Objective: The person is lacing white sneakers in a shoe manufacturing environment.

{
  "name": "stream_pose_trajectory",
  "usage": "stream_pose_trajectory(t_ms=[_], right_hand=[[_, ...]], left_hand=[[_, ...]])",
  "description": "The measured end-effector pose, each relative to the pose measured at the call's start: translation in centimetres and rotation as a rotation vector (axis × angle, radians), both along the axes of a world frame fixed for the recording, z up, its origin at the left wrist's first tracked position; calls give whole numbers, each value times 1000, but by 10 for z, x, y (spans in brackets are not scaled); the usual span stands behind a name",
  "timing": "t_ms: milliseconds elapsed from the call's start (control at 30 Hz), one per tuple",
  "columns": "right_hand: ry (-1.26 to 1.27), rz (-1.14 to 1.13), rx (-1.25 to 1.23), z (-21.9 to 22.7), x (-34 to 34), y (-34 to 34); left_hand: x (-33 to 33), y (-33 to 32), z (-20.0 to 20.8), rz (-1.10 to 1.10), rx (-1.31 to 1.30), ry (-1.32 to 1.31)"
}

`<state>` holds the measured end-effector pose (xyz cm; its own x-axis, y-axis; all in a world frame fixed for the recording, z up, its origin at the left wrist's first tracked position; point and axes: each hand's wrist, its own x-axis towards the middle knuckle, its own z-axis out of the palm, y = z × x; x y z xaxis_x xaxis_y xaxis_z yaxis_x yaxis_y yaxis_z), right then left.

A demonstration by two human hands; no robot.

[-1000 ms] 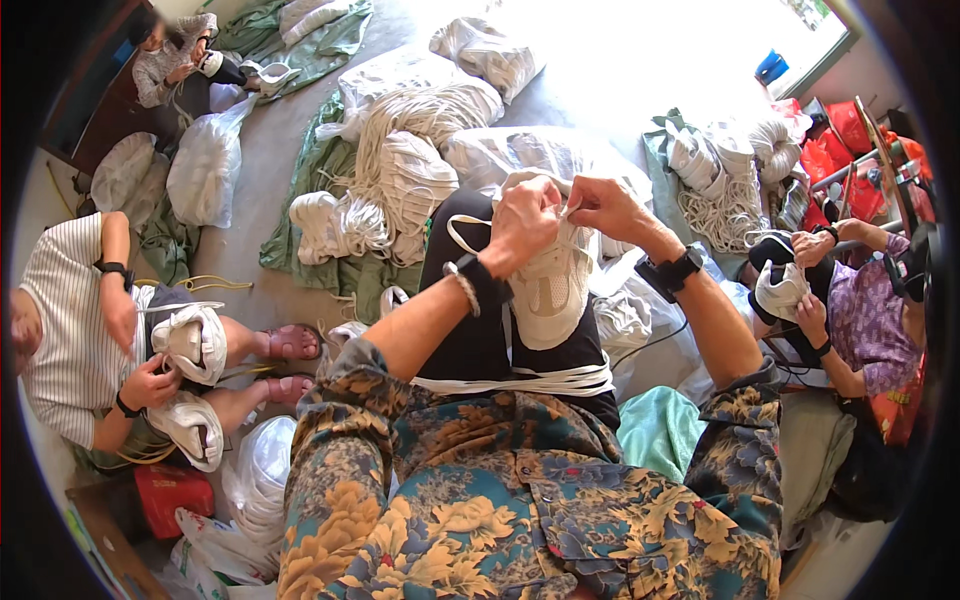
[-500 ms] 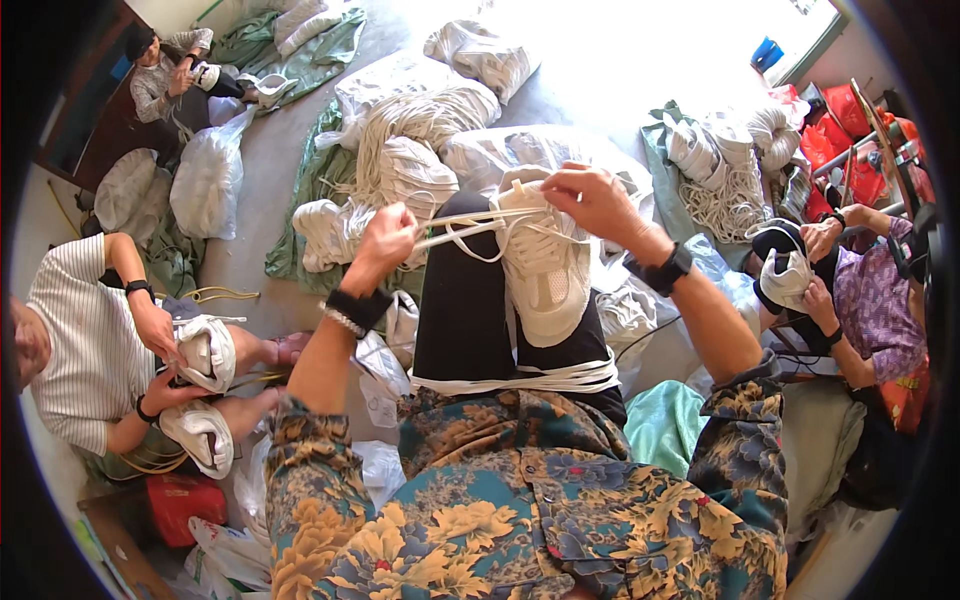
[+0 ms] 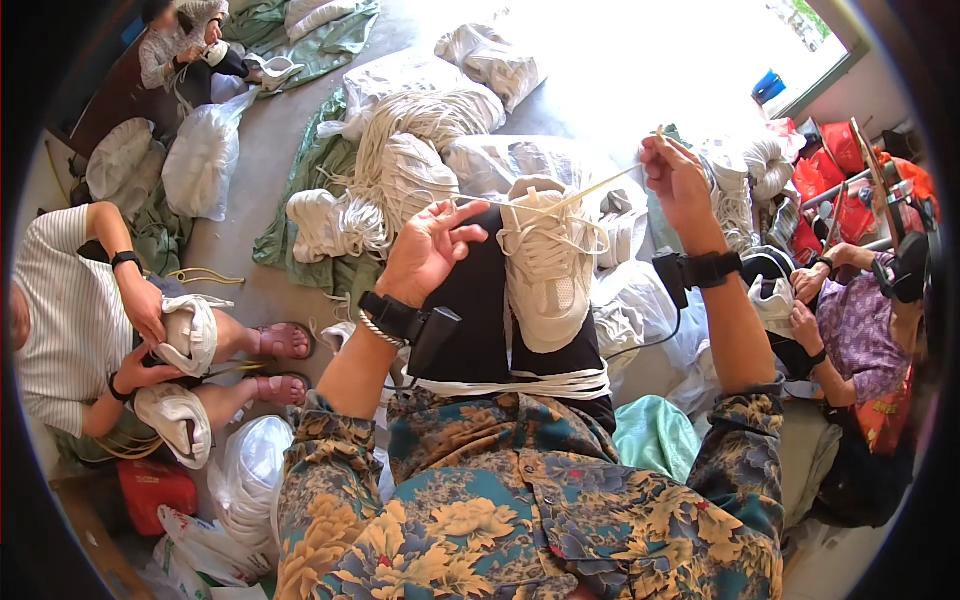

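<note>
Shoe (image 3: pixel 550 290) is on the lap (image 3: pixel 455 310), lace (image 3: pixel 543 248) looks threaded already but there's no knot I can see yet. Right hand (image 3: pixel 680 180) has one end in a pinch grip, left hand (image 3: pixel 430 245) is half open, can't tell if it's holding any; bundles (image 3: pixel 428 115) beyond

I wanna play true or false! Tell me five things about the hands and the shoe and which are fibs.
1. The right hand, pinching a shoelace, is higher in the picture than the left hand. True.
2. The left hand is balled into a tight fist. False: its fingers are partly spread.
3. The white sneaker points its toe toward the floral shirt. True.
4. That sneaker lies on the floor. False: it rests on the person's black trousers.
5. The cloth beside the right sleeve is red. False: it's mint green.
</note>
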<state>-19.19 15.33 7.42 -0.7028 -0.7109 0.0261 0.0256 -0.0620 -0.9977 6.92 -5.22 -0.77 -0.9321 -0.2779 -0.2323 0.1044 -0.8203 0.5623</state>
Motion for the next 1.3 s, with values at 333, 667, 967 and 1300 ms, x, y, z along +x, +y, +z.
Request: stream_pose_trajectory(t_ms=[333,667,967,1300], right_hand=[[-345,-189,-118,-11,9,-1],[-507,-33,-323,-18,-14,8],[-537,-20,-344,2,-35,59],[-105,-3,96,-37,19,32]], left_hand=[[76,-78,-87,402,321,-70],[38,-27,-35,557,-134,-179],[-50,15,-17,69,-982,-276],[-46,14,-23,-22,-1051,-323]])
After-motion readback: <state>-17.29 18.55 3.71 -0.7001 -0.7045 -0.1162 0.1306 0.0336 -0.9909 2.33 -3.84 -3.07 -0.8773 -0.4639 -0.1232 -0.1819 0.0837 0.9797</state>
